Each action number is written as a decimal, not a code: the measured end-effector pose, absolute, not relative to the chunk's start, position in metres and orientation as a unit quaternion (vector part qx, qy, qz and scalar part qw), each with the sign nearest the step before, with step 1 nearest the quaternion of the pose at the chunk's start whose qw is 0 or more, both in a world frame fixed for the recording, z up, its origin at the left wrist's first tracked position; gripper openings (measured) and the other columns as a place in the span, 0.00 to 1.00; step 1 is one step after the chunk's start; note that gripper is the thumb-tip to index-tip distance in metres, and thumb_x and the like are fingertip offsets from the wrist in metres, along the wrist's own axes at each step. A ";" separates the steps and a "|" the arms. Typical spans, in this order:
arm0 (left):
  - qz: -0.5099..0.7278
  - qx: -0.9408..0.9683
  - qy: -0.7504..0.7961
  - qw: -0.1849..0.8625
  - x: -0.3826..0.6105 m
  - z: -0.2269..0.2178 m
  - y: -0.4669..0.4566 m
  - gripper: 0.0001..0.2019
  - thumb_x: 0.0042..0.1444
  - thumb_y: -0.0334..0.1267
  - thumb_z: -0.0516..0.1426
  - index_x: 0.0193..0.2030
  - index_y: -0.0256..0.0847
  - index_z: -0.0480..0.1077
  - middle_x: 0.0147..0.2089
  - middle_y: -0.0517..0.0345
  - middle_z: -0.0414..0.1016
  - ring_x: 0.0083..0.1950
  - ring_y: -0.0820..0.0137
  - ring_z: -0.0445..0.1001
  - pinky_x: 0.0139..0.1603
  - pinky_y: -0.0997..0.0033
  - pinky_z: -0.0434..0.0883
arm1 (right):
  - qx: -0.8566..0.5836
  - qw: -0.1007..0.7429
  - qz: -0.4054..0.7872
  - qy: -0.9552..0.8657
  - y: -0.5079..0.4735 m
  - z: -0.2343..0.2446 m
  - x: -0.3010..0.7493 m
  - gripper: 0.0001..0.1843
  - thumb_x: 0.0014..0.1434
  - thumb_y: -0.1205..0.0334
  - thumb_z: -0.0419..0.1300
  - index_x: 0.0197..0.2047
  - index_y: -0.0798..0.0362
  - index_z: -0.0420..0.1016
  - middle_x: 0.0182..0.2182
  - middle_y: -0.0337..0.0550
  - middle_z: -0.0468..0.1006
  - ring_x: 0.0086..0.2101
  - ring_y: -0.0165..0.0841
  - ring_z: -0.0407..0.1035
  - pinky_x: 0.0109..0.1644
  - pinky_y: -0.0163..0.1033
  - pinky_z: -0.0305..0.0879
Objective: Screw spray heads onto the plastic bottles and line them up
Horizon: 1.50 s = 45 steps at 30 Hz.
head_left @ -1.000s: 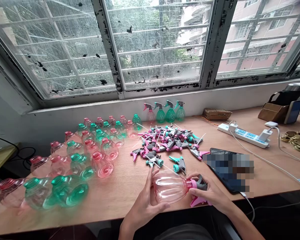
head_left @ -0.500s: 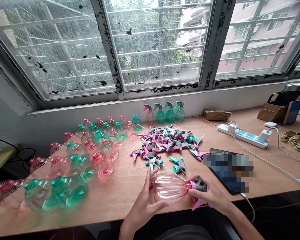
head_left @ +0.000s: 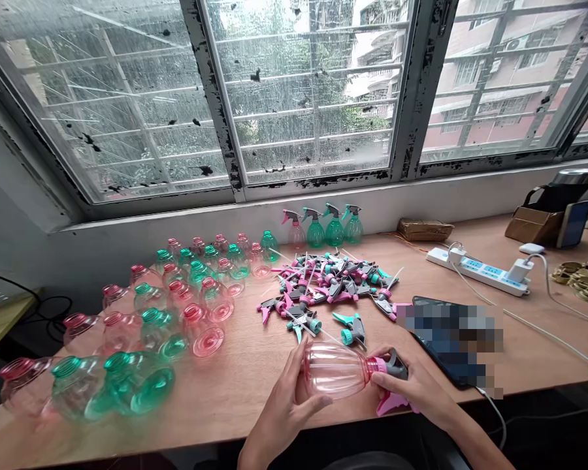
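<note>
A clear pink spray bottle lies sideways between my hands above the table's front edge. My left hand grips its base end, thumb along the near side. At the neck, my right hand is closed around the pink collar of a grey and pink trigger sprayer, which sits on the bottle mouth. Just beyond the bottle lie a grey and green trigger sprayer and a heap of pink, green and grey trigger sprayers with white tubes.
Several open pink and green bottles stand in rows on the left. Finished spray bottles line the wall. To the right are a phone, a power strip with cables and a cardboard box.
The view has shifted slightly, so everything sits a little lower in the picture. Both hands keep the same hold on the pink bottle and its sprayer.
</note>
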<state>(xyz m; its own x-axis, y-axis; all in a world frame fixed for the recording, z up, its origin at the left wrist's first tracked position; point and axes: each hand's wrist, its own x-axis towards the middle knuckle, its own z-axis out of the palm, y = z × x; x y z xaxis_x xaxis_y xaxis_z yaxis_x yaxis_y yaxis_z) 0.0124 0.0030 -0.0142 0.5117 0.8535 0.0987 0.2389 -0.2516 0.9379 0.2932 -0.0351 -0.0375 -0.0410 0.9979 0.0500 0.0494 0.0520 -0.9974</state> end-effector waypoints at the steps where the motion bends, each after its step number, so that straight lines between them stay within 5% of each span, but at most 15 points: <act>1: 0.325 0.724 0.377 0.478 0.013 -0.013 0.003 0.43 0.61 0.45 0.65 0.77 0.59 0.47 0.79 0.53 0.54 0.79 0.53 0.52 0.80 0.49 0.49 | -0.493 0.496 0.484 -0.526 -0.035 -0.037 0.293 0.16 0.58 0.50 0.71 0.41 0.53 0.77 0.31 0.40 0.80 0.31 0.37 0.74 0.35 0.41 0.71; 5: 0.344 0.717 0.376 0.475 0.016 -0.015 0.003 0.42 0.60 0.41 0.67 0.76 0.60 0.51 0.78 0.54 0.55 0.78 0.53 0.55 0.79 0.50 0.51 | -0.494 0.500 0.495 -0.511 -0.034 -0.038 0.293 0.17 0.59 0.49 0.70 0.43 0.53 0.76 0.29 0.38 0.79 0.29 0.36 0.74 0.35 0.42 0.72; 10: 0.359 0.701 0.369 0.493 0.015 -0.021 0.004 0.50 0.58 0.34 0.67 0.78 0.58 0.41 0.79 0.49 0.51 0.75 0.52 0.61 0.76 0.50 0.60 | -0.486 0.483 0.498 -0.531 -0.034 -0.042 0.297 0.17 0.58 0.51 0.72 0.43 0.53 0.78 0.30 0.37 0.77 0.30 0.34 0.71 0.35 0.39 0.69; 15: 0.344 0.713 0.369 0.487 0.012 -0.020 0.005 0.48 0.52 0.36 0.72 0.75 0.54 0.53 0.81 0.50 0.45 0.81 0.49 0.43 0.81 0.46 0.43 | -0.488 0.490 0.485 -0.535 -0.035 -0.041 0.296 0.16 0.57 0.52 0.72 0.42 0.53 0.79 0.32 0.37 0.76 0.31 0.34 0.69 0.37 0.38 0.67; 23: 0.342 0.700 0.348 0.522 0.012 -0.025 0.003 0.45 0.63 0.44 0.64 0.78 0.62 0.39 0.80 0.51 0.52 0.76 0.53 0.60 0.77 0.49 0.58 | -0.501 0.494 0.475 -0.529 -0.035 -0.039 0.294 0.17 0.56 0.51 0.72 0.42 0.52 0.79 0.33 0.37 0.77 0.32 0.35 0.71 0.38 0.39 0.67; 29: 0.339 0.692 0.338 0.540 0.012 -0.025 0.004 0.57 0.55 0.49 0.69 0.79 0.55 0.33 0.80 0.46 0.49 0.78 0.50 0.54 0.78 0.47 0.55 | -0.489 0.480 0.462 -0.563 -0.035 -0.036 0.296 0.17 0.55 0.51 0.73 0.43 0.52 0.80 0.36 0.41 0.80 0.39 0.41 0.73 0.45 0.42 0.69; 35: 0.327 0.714 0.349 0.511 0.010 -0.023 0.003 0.49 0.58 0.41 0.68 0.78 0.55 0.44 0.81 0.52 0.48 0.80 0.52 0.47 0.80 0.46 0.44 | -0.478 0.471 0.492 -0.554 -0.033 -0.045 0.299 0.18 0.57 0.50 0.72 0.44 0.52 0.78 0.33 0.40 0.78 0.34 0.37 0.72 0.39 0.39 0.68; 39: 0.329 0.718 0.356 0.500 0.010 -0.024 0.003 0.42 0.66 0.36 0.60 0.78 0.61 0.40 0.81 0.57 0.48 0.77 0.55 0.57 0.79 0.48 0.49 | -0.478 0.472 0.505 -0.543 -0.032 -0.047 0.298 0.18 0.58 0.50 0.72 0.44 0.53 0.76 0.30 0.36 0.75 0.30 0.33 0.68 0.35 0.37 0.65; 45: 0.330 0.710 0.348 0.516 0.012 -0.025 0.004 0.55 0.57 0.39 0.69 0.79 0.55 0.34 0.81 0.51 0.48 0.79 0.53 0.52 0.78 0.50 0.54 | -0.472 0.470 0.479 -0.571 -0.034 -0.038 0.298 0.18 0.55 0.50 0.73 0.43 0.51 0.78 0.35 0.40 0.78 0.37 0.39 0.71 0.43 0.40 0.67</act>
